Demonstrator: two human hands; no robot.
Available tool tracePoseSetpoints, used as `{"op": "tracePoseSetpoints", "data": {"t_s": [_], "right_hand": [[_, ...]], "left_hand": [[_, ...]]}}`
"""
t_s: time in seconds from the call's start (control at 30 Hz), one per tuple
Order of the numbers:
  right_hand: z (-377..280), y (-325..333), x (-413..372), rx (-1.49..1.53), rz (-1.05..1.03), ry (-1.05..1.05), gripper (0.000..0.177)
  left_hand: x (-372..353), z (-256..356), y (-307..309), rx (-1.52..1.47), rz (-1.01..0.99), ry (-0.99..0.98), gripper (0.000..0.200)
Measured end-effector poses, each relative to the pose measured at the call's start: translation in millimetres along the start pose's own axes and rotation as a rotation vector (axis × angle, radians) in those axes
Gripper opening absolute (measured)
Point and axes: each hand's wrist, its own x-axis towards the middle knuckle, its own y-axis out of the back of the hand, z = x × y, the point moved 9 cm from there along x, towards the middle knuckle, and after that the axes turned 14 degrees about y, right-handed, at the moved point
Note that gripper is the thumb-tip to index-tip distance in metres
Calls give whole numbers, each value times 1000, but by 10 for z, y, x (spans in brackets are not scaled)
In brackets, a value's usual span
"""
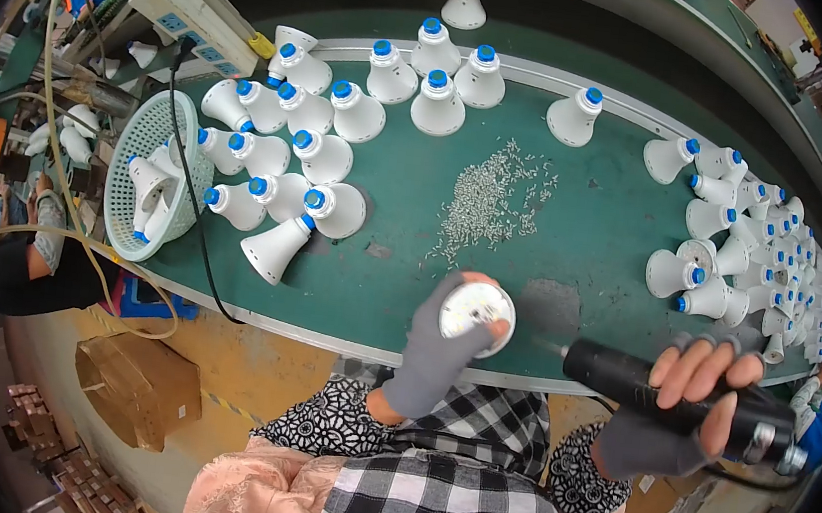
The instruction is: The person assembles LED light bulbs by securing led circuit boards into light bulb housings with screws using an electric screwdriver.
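My left hand (441, 350), in a grey fingerless glove, grips a white lamp housing (471, 308) with its round, open face turned up and the thumb on its edge. My right hand (686, 406), gloved the same way, is wrapped round a black electric screwdriver (628, 380). The tool's bit points left toward the housing and does not touch it. Beyond my left hand, a pile of small screws (487, 199) lies on the green table (596, 216).
White housings with blue caps (336, 209) stand at the left and crowd the right side (716, 218). A green basket (117, 196) holds more housings. A black cable (199, 224) crosses the table's left part. A power strip (191, 18) is at upper left. A person (24, 266) is at far left.
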Motion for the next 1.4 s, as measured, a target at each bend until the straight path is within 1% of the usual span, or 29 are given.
{"op": "tracePoseSetpoints", "data": {"t_s": [0.03,0.07,0.1,0.13,0.17,0.2,0.27,0.3,0.4,0.43,0.47,0.5,0.53,0.57,0.6,0.67,0.73,0.77,0.9,0.97,1.2,1.4], "right_hand": [[93,87,-53,-60,-12,-118,31],[247,109,-187,-282,-29,-242,43],[449,123,-354,-459,-86,-433,50],[614,102,-532,-475,-151,-614,54],[771,113,-740,-419,-153,-756,58],[906,142,-897,-352,-181,-810,57],[1033,194,-999,-272,-132,-926,50],[1074,207,-983,-276,-197,-946,47],[1134,234,-900,-297,-392,-993,40],[1142,193,-886,-310,-464,-1009,38],[1143,152,-874,-322,-535,-1026,36],[1020,172,-685,-343,-463,-872,35],[908,254,-503,-420,-311,-776,32],[820,150,-256,-270,-314,-535,25],[682,41,-39,-152,-282,-326,18],[608,60,177,48,-147,-33,18],[705,80,218,-76,-59,111,21],[779,87,235,-174,-37,148,21],[1072,104,220,-163,17,116,19],[1109,101,204,-202,-3,136,20],[1140,108,201,-309,4,163,22],[1135,108,203,-305,26,148,20]], "left_hand": [[31,-30,35,-118,-22,-28,38],[25,-7,18,-236,-22,-44,39],[20,11,-32,-354,-27,-60,40],[35,17,-84,-471,-36,-74,40],[47,-5,-170,-508,-85,-76,43],[23,-47,-226,-437,-136,-72,44],[-53,-98,-299,-298,-227,-63,46],[-121,17,-307,-141,-230,-79,54],[-117,94,-253,225,-356,-110,61],[-79,10,-192,191,-361,71,64],[-73,23,-171,253,-370,75,60],[-29,52,-145,314,-378,75,55],[-19,32,-130,373,-381,86,51],[-28,72,-90,288,-311,26,45],[-23,71,-73,249,-274,39,44],[-5,67,-40,170,-203,63,42],[42,-2,-32,184,-159,65,41],[65,-22,-21,193,-137,66,40],[73,-11,-18,166,-137,62,40],[81,-17,-9,124,-157,77,40],[99,-34,0,177,-154,82,41],[87,-13,-6,151,-169,87,41]]}}
